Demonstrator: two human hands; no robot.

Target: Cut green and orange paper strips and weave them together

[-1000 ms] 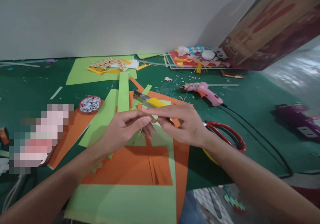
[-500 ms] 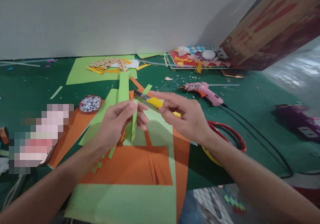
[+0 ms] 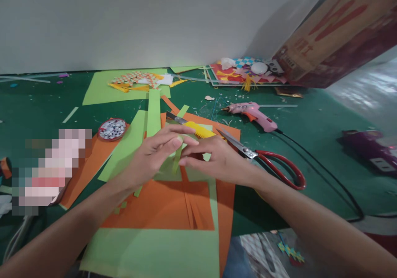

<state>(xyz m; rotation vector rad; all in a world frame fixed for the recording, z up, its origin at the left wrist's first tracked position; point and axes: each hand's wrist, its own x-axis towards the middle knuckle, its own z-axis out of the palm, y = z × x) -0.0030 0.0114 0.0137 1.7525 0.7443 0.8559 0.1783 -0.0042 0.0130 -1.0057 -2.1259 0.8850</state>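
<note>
A narrow green paper strip (image 3: 177,159) hangs from the fingers of my left hand (image 3: 155,152), pinched near its top. My right hand (image 3: 214,158) is beside it, its fingertips close to the strip; whether they grip it is hard to tell. Just beyond both hands lies a yellow utility knife (image 3: 200,130), blade out and pointing left. Below the hands is an orange sheet (image 3: 155,207) with thin orange strips on it, on top of a light green sheet (image 3: 155,249).
Red-handled scissors (image 3: 248,151) lie right of my right hand, with a pink glue gun (image 3: 256,113) and its cord beyond. A round tin (image 3: 112,129) and a blurred phone-like object (image 3: 52,172) are at left. Woven paper pieces (image 3: 133,80) lie at the back.
My right hand has let go of the yellow knife, which now lies on the papers, and has moved left and down to my left hand. The left hand and green strip have shifted right.
</note>
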